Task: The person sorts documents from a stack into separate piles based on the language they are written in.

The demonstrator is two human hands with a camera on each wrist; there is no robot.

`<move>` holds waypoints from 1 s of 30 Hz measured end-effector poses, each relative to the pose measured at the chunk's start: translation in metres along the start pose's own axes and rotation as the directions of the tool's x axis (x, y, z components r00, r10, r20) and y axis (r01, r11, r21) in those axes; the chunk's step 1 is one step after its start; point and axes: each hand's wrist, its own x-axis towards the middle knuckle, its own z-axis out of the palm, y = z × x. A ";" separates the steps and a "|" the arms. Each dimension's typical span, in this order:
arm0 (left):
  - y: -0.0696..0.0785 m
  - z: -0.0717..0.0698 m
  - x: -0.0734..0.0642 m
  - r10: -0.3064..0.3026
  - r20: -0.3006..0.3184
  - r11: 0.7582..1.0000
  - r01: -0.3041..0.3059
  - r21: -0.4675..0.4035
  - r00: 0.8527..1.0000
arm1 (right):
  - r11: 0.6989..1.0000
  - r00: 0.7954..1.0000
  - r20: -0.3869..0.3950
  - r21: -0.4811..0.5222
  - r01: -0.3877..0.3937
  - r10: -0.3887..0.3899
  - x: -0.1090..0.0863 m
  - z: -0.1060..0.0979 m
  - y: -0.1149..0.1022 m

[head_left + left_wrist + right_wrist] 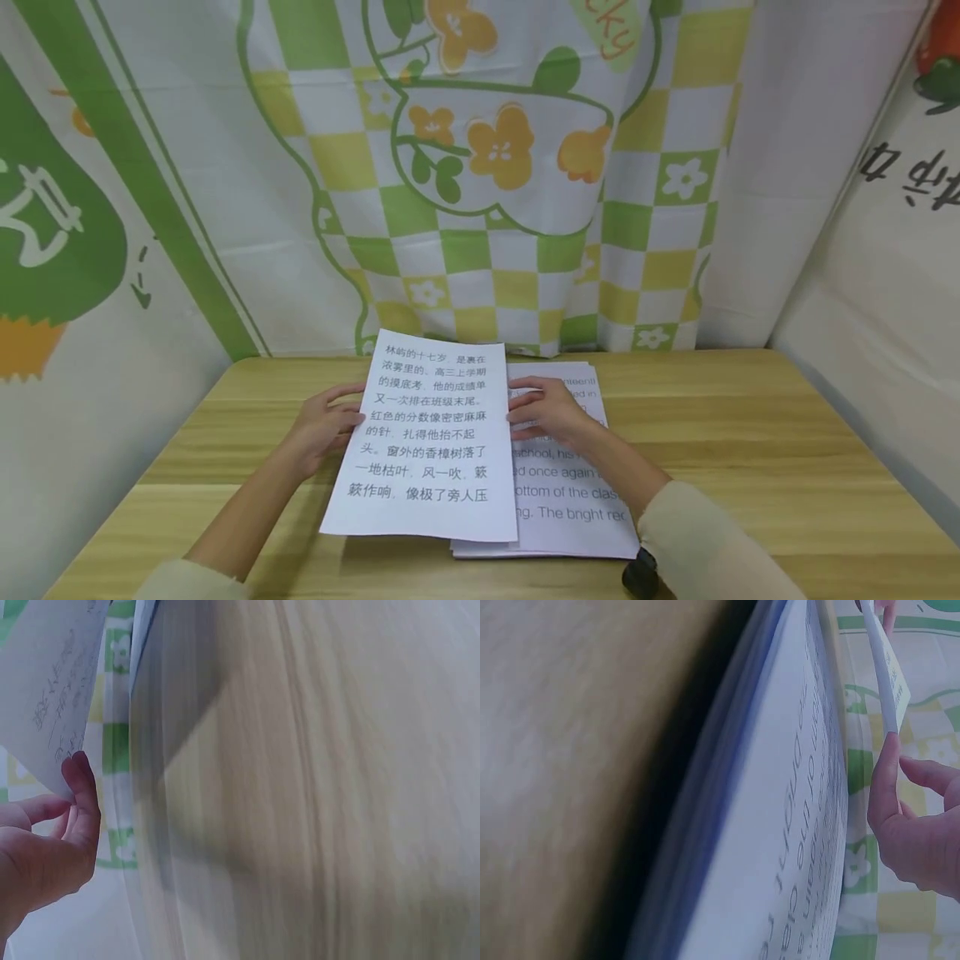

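Observation:
A white sheet of paper (427,442) printed with Chinese characters is held up above the table, tilted, its print facing the head camera. My left hand (326,429) pinches its left edge. In the left wrist view, thumb and fingertips of the left hand (60,829) meet at the edge of the sheet (45,690), whose back bears dark marks. On the right edge, my right hand (551,415) holds the sheet between thumb and fingers. Under that hand lies a stack of paper (570,533) with English print on top, partly covered by the raised sheet.
Both things are over a wooden table (750,467). A green, yellow and white checked curtain (487,275) hangs at the table's back edge, with printed cloth (75,350) on the left side. A small black object (641,573) sits by the right sleeve.

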 end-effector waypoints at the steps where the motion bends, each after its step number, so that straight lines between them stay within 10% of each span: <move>1: -0.002 -0.004 0.000 0.002 0.000 1.000 -0.002 0.003 1.000 | 1.000 1.000 0.006 -0.001 0.003 -0.003 0.001 0.003 0.000; 30: -0.027 -0.057 0.002 -0.041 -0.156 0.980 0.070 0.185 0.987 | 0.997 0.951 0.309 0.081 -0.010 -0.015 0.013 0.056 0.006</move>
